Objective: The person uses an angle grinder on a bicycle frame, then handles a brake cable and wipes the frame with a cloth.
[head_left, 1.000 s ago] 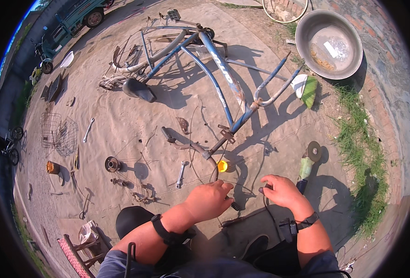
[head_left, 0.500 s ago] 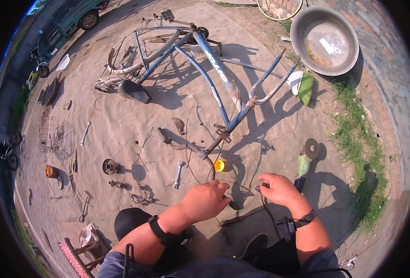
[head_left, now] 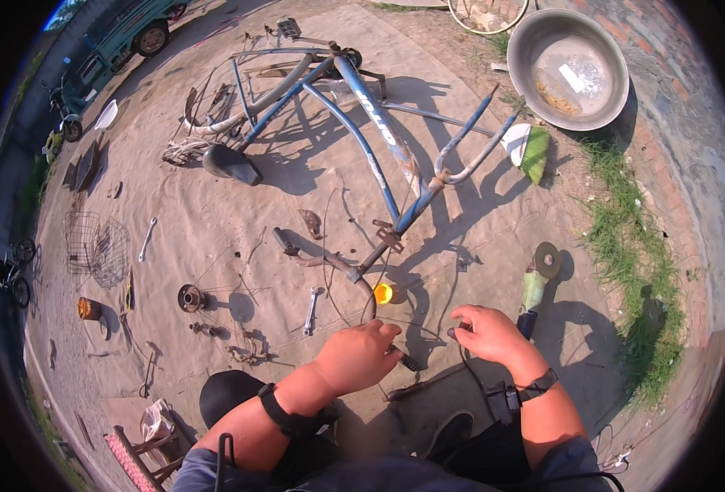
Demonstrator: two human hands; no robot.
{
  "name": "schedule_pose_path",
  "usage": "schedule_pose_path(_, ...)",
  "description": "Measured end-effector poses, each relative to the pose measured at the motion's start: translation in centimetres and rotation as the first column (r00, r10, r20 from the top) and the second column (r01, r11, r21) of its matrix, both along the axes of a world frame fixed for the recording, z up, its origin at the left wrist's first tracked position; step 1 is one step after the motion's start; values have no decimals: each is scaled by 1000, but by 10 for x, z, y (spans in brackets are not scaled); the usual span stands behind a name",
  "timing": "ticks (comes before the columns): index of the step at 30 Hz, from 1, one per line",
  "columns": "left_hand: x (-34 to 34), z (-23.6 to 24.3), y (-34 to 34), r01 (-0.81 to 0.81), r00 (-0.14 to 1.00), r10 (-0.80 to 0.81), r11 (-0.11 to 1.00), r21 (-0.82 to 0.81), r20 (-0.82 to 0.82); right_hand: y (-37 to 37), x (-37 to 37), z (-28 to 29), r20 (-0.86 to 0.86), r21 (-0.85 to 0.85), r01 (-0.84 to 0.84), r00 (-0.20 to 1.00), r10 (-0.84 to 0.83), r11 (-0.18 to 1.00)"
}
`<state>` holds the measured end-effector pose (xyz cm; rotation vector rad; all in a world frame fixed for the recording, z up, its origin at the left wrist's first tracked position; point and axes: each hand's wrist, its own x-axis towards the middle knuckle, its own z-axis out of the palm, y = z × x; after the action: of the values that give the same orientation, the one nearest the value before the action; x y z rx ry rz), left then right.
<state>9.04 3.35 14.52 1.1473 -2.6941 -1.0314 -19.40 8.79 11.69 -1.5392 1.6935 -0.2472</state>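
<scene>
My left hand is closed around the handlebar of a blue bicycle frame lying on the ground. A black ribbed grip shows just past its fingers. To the right, my right hand has its fingers curled, thumb and forefinger brought close together. A thin dark cable runs down beside these fingertips; whether they pinch it I cannot tell. Just beyond my hands stands a small yellow cup. An angle grinder lies beyond my right hand.
Left of my hands lie a wrench, a wheel hub, a second wrench and a crumpled wire basket. A rusty can stands farther left. A large metal basin and a green brush are at the far right.
The whole view has shifted slightly. Both hands keep nearly the same pose, the left one on the handlebar.
</scene>
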Motion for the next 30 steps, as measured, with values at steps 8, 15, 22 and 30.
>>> schedule_pose_path(8, -1, 1, 0, 3, 1000, -3, 1000, 1, 22, 0, 0, 4, -1, -3, 5, 1000, -5, 1000)
schedule_pose_path(15, 1, -1, 0, 6, 1000, -6, 1000, -4, 22, 1, 0, 4, -2, -12, 9, 1000, -9, 1000)
schedule_pose_path(22, 0, -1, 1, -2, 1000, 2, 1000, -4, 25, 1, 0, 3, 12, -3, 8, 1000, -8, 1000)
schedule_pose_path(30, 0, -2, 1, -4, 1000, 4, 1000, -13, 15, -1, 1, 5, 3, 6, 4, 1000, -4, 1000)
